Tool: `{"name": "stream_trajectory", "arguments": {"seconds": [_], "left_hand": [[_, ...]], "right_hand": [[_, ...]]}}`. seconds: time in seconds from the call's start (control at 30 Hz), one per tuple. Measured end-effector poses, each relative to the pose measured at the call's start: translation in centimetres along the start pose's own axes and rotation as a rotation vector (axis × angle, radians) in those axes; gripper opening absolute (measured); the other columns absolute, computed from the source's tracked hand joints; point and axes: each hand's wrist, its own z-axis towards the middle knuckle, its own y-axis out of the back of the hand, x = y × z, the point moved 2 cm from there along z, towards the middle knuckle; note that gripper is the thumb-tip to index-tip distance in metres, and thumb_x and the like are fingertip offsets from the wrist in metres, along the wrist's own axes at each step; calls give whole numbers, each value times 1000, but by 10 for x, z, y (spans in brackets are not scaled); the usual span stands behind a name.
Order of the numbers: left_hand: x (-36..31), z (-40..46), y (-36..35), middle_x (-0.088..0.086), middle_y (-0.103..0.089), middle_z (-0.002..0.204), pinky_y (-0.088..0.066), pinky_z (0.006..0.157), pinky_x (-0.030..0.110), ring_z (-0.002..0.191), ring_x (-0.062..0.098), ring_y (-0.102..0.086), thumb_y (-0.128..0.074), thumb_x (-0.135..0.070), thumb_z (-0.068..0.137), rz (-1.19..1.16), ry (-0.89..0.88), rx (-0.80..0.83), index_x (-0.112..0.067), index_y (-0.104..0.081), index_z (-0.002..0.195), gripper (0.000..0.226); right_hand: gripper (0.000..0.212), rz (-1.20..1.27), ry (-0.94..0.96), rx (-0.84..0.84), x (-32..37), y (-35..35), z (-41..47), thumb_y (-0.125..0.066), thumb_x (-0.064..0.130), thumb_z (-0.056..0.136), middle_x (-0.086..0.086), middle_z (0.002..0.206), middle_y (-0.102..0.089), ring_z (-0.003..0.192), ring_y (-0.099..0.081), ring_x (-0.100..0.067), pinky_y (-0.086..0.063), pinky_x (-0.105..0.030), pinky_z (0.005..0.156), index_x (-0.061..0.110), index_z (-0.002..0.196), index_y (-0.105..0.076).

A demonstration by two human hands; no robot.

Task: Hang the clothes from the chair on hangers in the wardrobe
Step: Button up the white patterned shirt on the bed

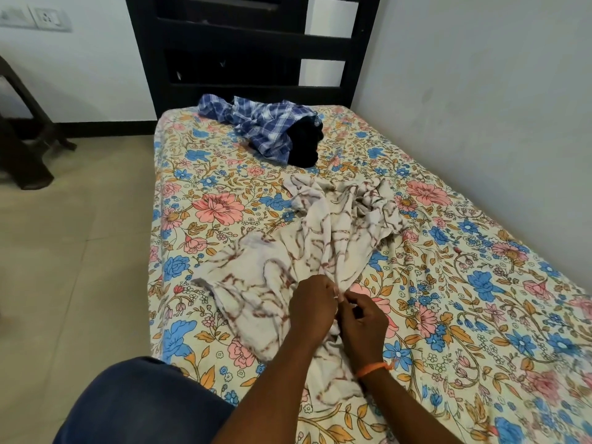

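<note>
Both hands, left hand point(309, 302) and right hand point(360, 318), fingers curled, pinch the white patterned garment point(288, 251) spread on the floral bed point(448, 283). Blue plaid shirt point(256, 126) lies near the headboard point(243, 49). No readable writing.

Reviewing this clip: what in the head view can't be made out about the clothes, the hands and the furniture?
- Dark garment: the blue checked shirt lies over part of it, so its type is unclear.
- What the left hand and right hand pinch on the white brown-patterned garment: fingers hide it.
- Dark brown chair: cut off by the left edge.
- Wardrobe and hangers: out of frame.
- Dark headboard: top cropped.
</note>
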Motion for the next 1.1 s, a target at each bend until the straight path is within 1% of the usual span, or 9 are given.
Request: {"name": "stream_trajectory", "arguments": {"seconds": [0.17,0.37,0.47,0.63,0.77,0.87,0.97,1.03,1.1], "left_hand": [[-1,2,0,-4,-72,83,-50,73,28,83,19,-66,-59,-22,89,7,34,-19,-24,-65,71,18],[1,5,3,-5,-69,70,-56,70,31,72,21,-68,-62,-17,85,-13,28,55,-21,-65,64,21],[2,7,6,-1,-64,57,-55,50,33,51,23,-62,-59,-8,83,-118,30,104,-9,-71,67,19],[-3,6,9,11,-66,58,-52,42,33,50,29,-62,-58,-8,81,-102,2,114,-2,-68,64,21],[-6,6,9,9,-64,53,-48,39,24,43,21,-60,-66,-15,82,-96,-10,127,-6,-68,58,27],[-5,8,8,14,-67,58,-55,42,35,50,26,-65,-62,-10,79,-80,-7,122,-4,-71,63,20],[-6,9,4,5,-58,52,-47,46,30,48,21,-58,-59,-9,83,-27,-10,119,-7,-63,59,24],[-6,8,1,-4,-47,51,-38,50,23,48,14,-48,-58,-11,87,-13,-5,82,-12,-53,56,31],[-4,7,-2,-4,-48,52,-40,52,25,51,14,-51,-55,-12,91,-61,6,71,-10,-57,58,33]], "right_hand": [[20,-3,42,-21,9,3,0,-59,24,83,15,75,-69,71,-66,0,-51,-13,65,20,93,-76],[33,13,-115,31,1,6,5,-67,1,86,7,62,-71,55,-66,-12,-59,-40,62,33,86,-73],[34,14,-145,71,-3,8,8,-75,5,83,8,66,-73,61,-69,-13,-60,-45,67,39,81,-72],[32,5,-162,67,-4,4,7,-77,9,83,8,71,-74,67,-71,-15,-59,-47,68,40,79,-72],[32,32,-188,39,0,1,6,-77,6,81,9,69,-73,65,-71,-17,-60,-48,63,37,81,-72],[30,36,-215,41,1,0,4,-77,7,80,9,70,-73,66,-71,-17,-60,-49,64,37,80,-74],[15,42,-217,36,3,0,4,-78,9,82,8,72,-73,66,-70,-14,-60,-46,64,23,85,-78],[15,45,-211,28,11,0,4,-77,9,83,9,70,-73,63,-68,-11,-60,-40,62,24,84,-77],[18,76,-226,32,20,3,6,-78,10,83,8,66,-72,58,-66,-10,-57,-33,58,27,80,-75]]}}
